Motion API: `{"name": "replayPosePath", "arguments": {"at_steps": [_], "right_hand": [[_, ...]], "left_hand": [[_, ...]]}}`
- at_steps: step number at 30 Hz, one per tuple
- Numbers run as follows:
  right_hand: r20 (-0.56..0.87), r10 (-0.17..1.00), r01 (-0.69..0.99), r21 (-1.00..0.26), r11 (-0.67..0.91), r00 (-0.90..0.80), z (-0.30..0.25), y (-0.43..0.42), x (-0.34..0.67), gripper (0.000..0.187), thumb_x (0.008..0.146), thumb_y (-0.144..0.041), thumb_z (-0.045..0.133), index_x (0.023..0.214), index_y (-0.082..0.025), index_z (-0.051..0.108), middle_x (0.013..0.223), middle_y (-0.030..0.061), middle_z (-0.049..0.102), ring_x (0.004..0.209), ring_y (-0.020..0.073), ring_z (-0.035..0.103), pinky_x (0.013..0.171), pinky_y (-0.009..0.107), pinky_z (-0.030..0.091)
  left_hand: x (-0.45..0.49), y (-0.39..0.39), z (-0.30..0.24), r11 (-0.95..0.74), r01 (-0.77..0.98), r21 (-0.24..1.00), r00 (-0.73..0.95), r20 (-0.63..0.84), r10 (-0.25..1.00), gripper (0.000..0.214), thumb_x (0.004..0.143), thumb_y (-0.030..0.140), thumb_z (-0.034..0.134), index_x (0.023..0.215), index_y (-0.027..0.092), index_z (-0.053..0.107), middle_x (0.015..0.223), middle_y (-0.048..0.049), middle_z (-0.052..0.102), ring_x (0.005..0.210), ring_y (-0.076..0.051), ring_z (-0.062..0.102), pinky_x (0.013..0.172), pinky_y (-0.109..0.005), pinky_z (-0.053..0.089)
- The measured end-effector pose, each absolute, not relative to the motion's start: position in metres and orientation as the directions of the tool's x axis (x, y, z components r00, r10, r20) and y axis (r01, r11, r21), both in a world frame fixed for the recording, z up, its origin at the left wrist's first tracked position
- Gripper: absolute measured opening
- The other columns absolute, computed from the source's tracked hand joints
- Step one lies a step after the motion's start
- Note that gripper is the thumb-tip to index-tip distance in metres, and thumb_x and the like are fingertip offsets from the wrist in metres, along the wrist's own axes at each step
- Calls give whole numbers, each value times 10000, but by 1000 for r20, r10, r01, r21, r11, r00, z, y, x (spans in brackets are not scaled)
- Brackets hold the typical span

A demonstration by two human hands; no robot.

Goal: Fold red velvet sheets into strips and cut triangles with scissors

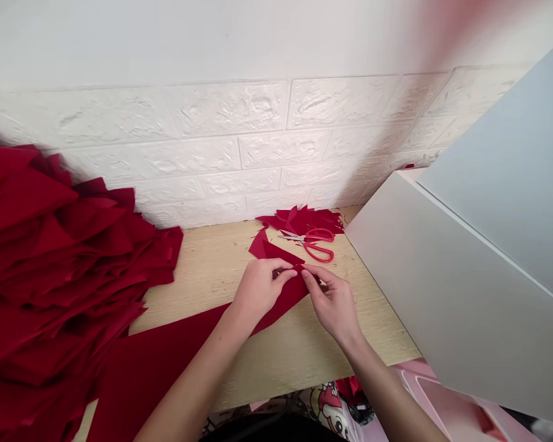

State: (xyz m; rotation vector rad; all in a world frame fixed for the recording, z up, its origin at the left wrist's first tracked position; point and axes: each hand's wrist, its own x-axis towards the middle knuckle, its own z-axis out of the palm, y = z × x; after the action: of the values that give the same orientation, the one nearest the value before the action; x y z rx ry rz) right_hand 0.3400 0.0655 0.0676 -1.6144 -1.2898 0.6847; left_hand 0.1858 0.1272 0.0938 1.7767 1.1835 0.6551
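A long strip of red paper (175, 350) runs across the wooden table (299, 350) from the lower left to the middle. Its far end is folded into a point (267, 248). My left hand (258, 288) pinches the strip's folded edge with thumb and fingers. My right hand (332, 301) pinches the same edge from the right, fingertips almost touching the left ones. Red-handled scissors (314, 240) lie just beyond both hands.
A big heap of folded red paper pieces (50, 276) fills the left side. Red scraps (304, 218) lie by the white brick-pattern wall (239, 153). A white cabinet (465, 276) rises on the right, a pink container (437, 399) below it.
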Motion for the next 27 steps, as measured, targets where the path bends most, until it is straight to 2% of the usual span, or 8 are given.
{"name": "replayPosePath", "arguments": {"at_steps": [7, 10, 15, 20, 21, 23, 25, 27], "right_hand": [[154, 959, 464, -885, 26, 239, 67, 62, 342, 354, 963, -454, 552, 1103, -212, 769, 1107, 95, 776, 907, 226, 743, 662, 302, 610], [194, 974, 602, -794, 88, 113, 68, 64, 352, 356, 1000, -435, 500, 1162, -221, 734, 1107, 80, 773, 868, 202, 737, 677, 297, 602], [311, 945, 736, -616, 282, -101, 66, 69, 367, 391, 1039, -420, 397, 1035, -222, 735, 908, 72, 776, 769, 201, 723, 763, 330, 591], [437, 898, 782, -575, 241, 45, 69, 70, 370, 418, 1035, -462, 396, 997, -223, 737, 882, 88, 767, 749, 215, 714, 717, 331, 569], [457, 886, 786, -576, 227, 79, 71, 71, 370, 421, 1033, -471, 400, 987, -222, 736, 875, 89, 764, 739, 213, 706, 704, 329, 560], [490, 857, 775, -601, 198, 161, 73, 74, 370, 415, 1030, -478, 410, 977, -216, 728, 828, 80, 748, 688, 198, 675, 660, 314, 535], [516, 818, 738, -650, 181, 254, 73, 78, 369, 405, 1028, -481, 422, 957, -205, 710, 756, 59, 714, 619, 173, 622, 605, 293, 497], [538, 780, 688, -698, 200, 319, 70, 83, 367, 407, 1018, -502, 441, 917, -196, 689, 724, 43, 685, 601, 159, 585, 578, 276, 466]], "left_hand": [[181, 126, 92, -197, 403, 894, 454, -8, 891, 164, 897, 255, 650, 935, 233, 808, 897, 4, 802, 747, -172, 684, 729, -281, 511], [180, 126, 93, -161, 358, 920, 461, -24, 887, 152, 887, 240, 651, 903, 219, 801, 920, 0, 801, 810, -176, 697, 751, -276, 507], [179, 123, 93, -112, 331, 937, 480, -65, 875, 187, 901, 336, 644, 901, 193, 765, 925, -23, 780, 822, -176, 685, 747, -275, 507], [154, 115, 94, -185, 419, 889, 642, -147, 752, 409, 878, 500, 666, 1175, 219, 649, 1145, -59, 728, 1014, -218, 667, 880, -305, 497], [146, 115, 94, -210, 471, 857, 648, -175, 741, 391, 888, 511, 645, 1151, 222, 641, 1105, -54, 727, 968, -217, 665, 848, -308, 491], [129, 117, 94, -262, 598, 758, 605, -212, 767, 326, 917, 531, 578, 968, 212, 623, 934, -35, 705, 814, -204, 627, 731, -305, 451], [112, 122, 95, -286, 693, 662, 550, -228, 803, 396, 931, 577, 512, 774, 215, 519, 752, -2, 613, 674, -177, 536, 633, -296, 378], [94, 126, 99, -285, 734, 617, 530, -258, 808, 471, 929, 634, 464, 706, 221, 429, 680, 18, 533, 627, -160, 472, 597, -284, 337]]}}
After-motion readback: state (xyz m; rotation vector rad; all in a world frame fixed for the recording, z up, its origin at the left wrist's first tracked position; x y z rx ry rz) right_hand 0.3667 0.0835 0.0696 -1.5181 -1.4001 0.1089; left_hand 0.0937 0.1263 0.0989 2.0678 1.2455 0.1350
